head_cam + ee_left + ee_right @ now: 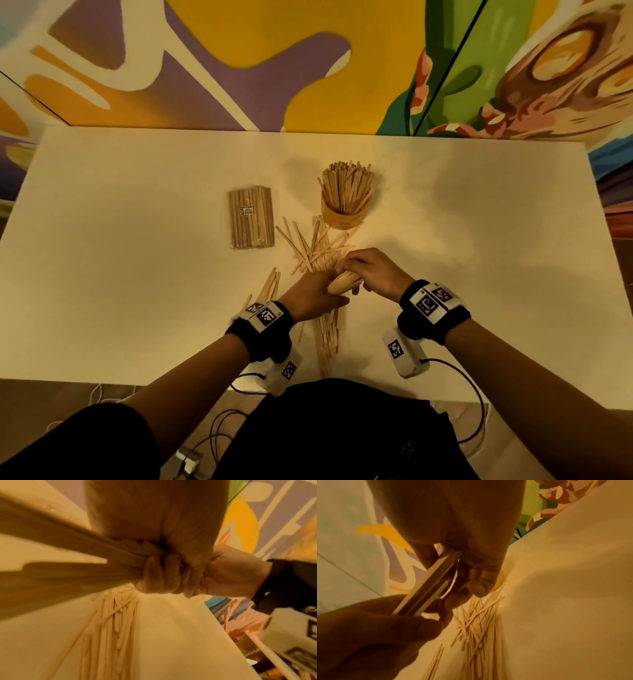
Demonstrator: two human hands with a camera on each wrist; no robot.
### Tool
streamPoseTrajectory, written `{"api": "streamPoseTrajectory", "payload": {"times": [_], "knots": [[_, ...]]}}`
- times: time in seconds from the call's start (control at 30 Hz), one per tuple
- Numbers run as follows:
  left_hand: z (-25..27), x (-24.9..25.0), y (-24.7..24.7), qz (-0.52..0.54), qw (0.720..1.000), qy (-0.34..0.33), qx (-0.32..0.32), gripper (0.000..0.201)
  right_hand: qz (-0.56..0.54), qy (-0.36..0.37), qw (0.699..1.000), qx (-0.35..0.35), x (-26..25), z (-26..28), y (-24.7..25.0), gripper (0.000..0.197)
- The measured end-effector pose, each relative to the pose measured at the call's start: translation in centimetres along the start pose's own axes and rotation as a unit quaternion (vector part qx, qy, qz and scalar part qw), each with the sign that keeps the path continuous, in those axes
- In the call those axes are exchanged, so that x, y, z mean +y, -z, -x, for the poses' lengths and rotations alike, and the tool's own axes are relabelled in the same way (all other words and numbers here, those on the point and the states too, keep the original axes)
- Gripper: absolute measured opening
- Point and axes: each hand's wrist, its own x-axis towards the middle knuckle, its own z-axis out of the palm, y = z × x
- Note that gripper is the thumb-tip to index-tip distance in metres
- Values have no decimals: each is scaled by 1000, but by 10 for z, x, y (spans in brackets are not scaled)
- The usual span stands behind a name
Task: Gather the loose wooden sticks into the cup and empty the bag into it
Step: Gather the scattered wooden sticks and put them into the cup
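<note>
We cannot count the bundle of sticks (343, 283): our left hand (313, 299) and right hand (371, 272) cover its middle. Near sticks blur at the left wrist view's edge. The bag (251, 217) label is too small to read.

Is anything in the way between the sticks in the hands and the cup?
Nothing upright blocks the way. Between the bundle in both hands and the cup only loose sticks lie flat on the table; the bag sits off to the left.

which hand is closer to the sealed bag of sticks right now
Left. The left hand sits below and right of the clear plastic bag of wooden sticks; the right hand is farther right, beyond the left.
</note>
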Motion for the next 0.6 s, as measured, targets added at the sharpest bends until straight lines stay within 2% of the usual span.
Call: {"api": "streamPoseTrajectory", "payload": {"times": [0.1, 0.23, 0.3, 0.37, 0.43, 0.5, 0.53, 0.6], "knots": [[-4, -2, 3, -137, 989, -49, 29, 43, -7, -1, 1000, -19, 9, 5, -11, 24], [-7, 1, 1, -257, 961, -97, 30, 37, -122, -37, 992, -20, 20, 13, -23, 29], [-9, 2, 3, -300, 948, -104, 38, 29, -222, -76, 972, 7, 24, 16, -22, 39], [-11, 3, 7, -312, 942, -113, 52, 24, -333, -132, 933, 25, 29, 19, -18, 48], [-11, 6, 8, -237, 958, -144, 74, 26, -389, -183, 903, 21, 35, 22, -17, 54], [-8, 15, 7, -56, 979, -157, 115, 24, -380, -225, 897, -19, 38, 25, -20, 59], [-7, 20, 5, 45, 979, -142, 135, 24, -364, -245, 897, -47, 37, 25, -23, 61], [-8, 28, 2, 207, 960, -101, 158, 30, -339, -274, 894, -104, 33, 26, -30, 67]]}}
